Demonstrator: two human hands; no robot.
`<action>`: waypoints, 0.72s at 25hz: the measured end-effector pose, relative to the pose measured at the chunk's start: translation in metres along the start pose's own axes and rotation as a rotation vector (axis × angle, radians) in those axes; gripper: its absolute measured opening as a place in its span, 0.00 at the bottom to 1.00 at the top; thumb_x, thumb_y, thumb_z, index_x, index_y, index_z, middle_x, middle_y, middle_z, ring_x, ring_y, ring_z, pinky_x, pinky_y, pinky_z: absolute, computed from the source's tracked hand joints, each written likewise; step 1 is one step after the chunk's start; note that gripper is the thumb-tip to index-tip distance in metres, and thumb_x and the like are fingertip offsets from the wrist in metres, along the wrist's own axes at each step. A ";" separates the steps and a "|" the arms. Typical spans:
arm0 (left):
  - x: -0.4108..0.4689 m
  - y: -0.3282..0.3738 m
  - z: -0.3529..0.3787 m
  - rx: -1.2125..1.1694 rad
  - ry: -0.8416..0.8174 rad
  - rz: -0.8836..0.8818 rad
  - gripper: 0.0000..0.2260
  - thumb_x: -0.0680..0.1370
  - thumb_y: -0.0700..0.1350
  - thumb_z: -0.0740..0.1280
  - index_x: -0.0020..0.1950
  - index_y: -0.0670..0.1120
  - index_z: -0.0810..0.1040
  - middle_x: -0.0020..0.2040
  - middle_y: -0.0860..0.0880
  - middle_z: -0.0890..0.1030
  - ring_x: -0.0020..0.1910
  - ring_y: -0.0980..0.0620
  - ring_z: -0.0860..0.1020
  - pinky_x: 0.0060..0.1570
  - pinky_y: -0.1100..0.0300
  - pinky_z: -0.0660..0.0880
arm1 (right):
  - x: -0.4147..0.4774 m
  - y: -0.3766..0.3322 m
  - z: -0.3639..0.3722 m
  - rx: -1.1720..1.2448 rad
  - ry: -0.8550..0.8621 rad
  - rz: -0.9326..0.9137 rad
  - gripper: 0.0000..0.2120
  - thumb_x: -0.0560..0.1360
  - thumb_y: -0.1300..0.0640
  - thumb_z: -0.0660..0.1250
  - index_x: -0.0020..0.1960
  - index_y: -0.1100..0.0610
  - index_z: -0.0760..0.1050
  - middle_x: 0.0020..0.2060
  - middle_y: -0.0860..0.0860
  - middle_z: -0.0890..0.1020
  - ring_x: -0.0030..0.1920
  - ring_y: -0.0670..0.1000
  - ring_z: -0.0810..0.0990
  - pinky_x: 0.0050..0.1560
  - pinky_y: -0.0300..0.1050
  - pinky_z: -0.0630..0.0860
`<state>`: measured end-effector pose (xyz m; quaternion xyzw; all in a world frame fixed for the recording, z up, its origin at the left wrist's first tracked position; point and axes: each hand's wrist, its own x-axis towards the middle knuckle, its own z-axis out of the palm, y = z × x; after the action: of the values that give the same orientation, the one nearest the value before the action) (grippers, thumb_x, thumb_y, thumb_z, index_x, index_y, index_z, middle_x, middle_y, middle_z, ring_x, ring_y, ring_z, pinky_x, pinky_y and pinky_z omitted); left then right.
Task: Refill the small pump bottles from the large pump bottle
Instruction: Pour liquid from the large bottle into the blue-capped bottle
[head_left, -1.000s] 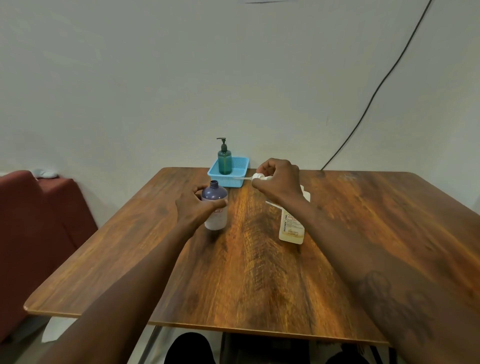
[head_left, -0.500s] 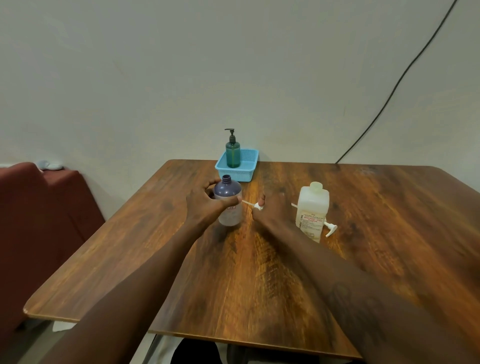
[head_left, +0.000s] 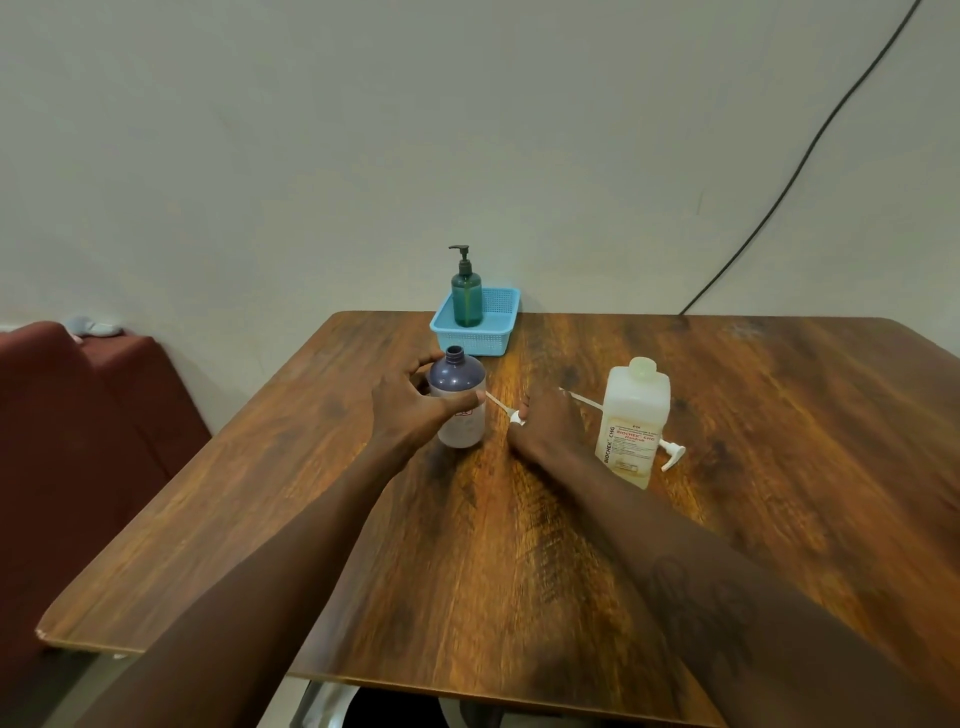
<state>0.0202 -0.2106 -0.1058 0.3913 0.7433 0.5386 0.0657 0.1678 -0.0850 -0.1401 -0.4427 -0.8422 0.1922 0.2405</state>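
Purple small bottle (head_left: 457, 387), green pump bottle (head_left: 466, 299), light-blue mesh basket (head_left: 498, 317), cream large bottle (head_left: 631, 423), brown woodgrain table (head_left: 519, 545)

wooden table (head_left: 519, 545) | on it: blue basket (head_left: 493, 332), purple bottle (head_left: 460, 405), large white bottle (head_left: 631, 431), loose pump (head_left: 672, 454)

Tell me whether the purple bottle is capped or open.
Open: the purple bottle, held by the left hand, shows a bare neck; no pump.

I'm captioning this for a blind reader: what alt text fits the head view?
On a wooden table, the left hand grips an uncapped purple bottle while the right hand rests on a small white pump. A large open bottle stands to the right.
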 end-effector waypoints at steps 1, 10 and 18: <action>-0.002 0.002 0.000 -0.002 0.000 0.006 0.38 0.63 0.57 0.85 0.70 0.51 0.78 0.64 0.52 0.83 0.59 0.53 0.81 0.52 0.60 0.80 | -0.002 -0.001 -0.002 0.001 -0.008 -0.005 0.13 0.70 0.54 0.76 0.52 0.52 0.79 0.44 0.50 0.81 0.43 0.50 0.80 0.42 0.50 0.83; -0.030 0.039 -0.004 -0.025 -0.010 0.071 0.34 0.66 0.55 0.85 0.69 0.50 0.79 0.59 0.55 0.83 0.52 0.60 0.82 0.54 0.59 0.82 | -0.031 -0.024 -0.088 0.103 0.120 -0.332 0.12 0.71 0.53 0.76 0.52 0.54 0.83 0.48 0.48 0.83 0.48 0.47 0.78 0.44 0.31 0.65; -0.050 0.093 0.007 -0.046 -0.148 0.127 0.36 0.69 0.48 0.84 0.75 0.47 0.75 0.67 0.49 0.81 0.62 0.50 0.80 0.56 0.61 0.80 | -0.042 -0.003 -0.164 0.089 0.207 -0.406 0.17 0.69 0.48 0.76 0.54 0.55 0.83 0.51 0.49 0.86 0.53 0.50 0.83 0.57 0.47 0.77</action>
<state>0.1058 -0.2273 -0.0455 0.4746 0.6977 0.5281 0.0950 0.2811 -0.1038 -0.0156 -0.2707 -0.8754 0.1303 0.3787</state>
